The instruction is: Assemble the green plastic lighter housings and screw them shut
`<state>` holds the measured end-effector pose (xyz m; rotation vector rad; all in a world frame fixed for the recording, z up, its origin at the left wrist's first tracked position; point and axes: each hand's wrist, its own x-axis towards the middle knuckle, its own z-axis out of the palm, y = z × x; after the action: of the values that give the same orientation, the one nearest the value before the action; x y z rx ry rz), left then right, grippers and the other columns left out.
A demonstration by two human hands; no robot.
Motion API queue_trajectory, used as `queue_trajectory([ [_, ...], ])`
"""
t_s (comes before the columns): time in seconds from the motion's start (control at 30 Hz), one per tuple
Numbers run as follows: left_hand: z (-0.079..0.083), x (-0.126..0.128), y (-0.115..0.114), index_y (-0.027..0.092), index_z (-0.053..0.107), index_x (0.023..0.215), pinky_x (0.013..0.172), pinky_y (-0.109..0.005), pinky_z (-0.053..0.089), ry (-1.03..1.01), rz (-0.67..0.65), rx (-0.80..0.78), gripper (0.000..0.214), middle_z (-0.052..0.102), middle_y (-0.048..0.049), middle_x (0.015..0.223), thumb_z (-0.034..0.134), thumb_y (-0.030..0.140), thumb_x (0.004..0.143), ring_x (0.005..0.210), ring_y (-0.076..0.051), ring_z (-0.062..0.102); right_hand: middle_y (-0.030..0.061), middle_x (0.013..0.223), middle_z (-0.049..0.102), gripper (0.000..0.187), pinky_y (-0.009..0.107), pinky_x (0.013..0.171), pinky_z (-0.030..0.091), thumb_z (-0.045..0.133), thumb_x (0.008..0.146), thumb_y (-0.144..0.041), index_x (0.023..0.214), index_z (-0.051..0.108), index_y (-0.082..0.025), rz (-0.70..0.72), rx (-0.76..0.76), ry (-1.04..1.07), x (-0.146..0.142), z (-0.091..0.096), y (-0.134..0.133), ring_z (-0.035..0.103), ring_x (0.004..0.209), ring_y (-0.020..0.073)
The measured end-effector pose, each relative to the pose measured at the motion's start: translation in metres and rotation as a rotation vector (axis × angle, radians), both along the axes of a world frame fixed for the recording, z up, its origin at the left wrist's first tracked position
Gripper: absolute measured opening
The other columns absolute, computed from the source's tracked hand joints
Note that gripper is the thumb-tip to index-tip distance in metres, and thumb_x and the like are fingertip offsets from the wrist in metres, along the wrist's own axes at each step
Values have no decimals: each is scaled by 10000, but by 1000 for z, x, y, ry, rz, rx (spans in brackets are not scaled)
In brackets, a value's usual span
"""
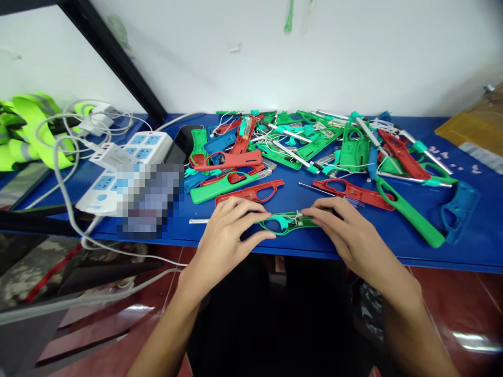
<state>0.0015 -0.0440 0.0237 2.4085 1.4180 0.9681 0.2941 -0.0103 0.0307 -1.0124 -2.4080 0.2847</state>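
Observation:
A green plastic lighter-gun shell (288,222) with a teal trigger and small inner parts lies near the front edge of the blue table (463,246). My left hand (231,230) rests on its left end, fingers curled and pressing down on it. My right hand (346,233) presses its right end with bent fingers. Just behind lie a red shell (251,192) and another red shell (353,192).
A heap of red, green and blue shells, metal tubes and wires (314,141) covers the table's back. White power strips (118,167) with cables lie at left, beside a neon-yellow vest (27,125). A long green shell (408,212) and a blue shell (459,209) lie at right.

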Motion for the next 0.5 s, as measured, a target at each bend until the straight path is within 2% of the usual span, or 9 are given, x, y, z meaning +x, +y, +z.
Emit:
queue_trajectory([
  [0.27, -1, -2, -1, 259, 818, 1235, 1030, -467, 524, -9, -16, 22, 257, 821, -60, 1248, 804, 404, 1023, 1129, -259, 701, 130, 1383, 736, 343, 475, 1091, 619, 533, 1145, -164, 1402, 743, -253, 25, -34, 59, 0, 1, 3, 730, 1272, 279],
  [0.5, 0, 2, -1, 220, 796, 1243, 1006, -427, 520, 36, -16, 82, 260, 817, -62, 1218, 779, 384, 1041, 1100, -239, 702, 97, 1299, 811, 275, 467, 1061, 630, 580, 1144, -184, 1321, 784, -233, 76, -26, 132, -2, 2, 7, 770, 1180, 253],
])
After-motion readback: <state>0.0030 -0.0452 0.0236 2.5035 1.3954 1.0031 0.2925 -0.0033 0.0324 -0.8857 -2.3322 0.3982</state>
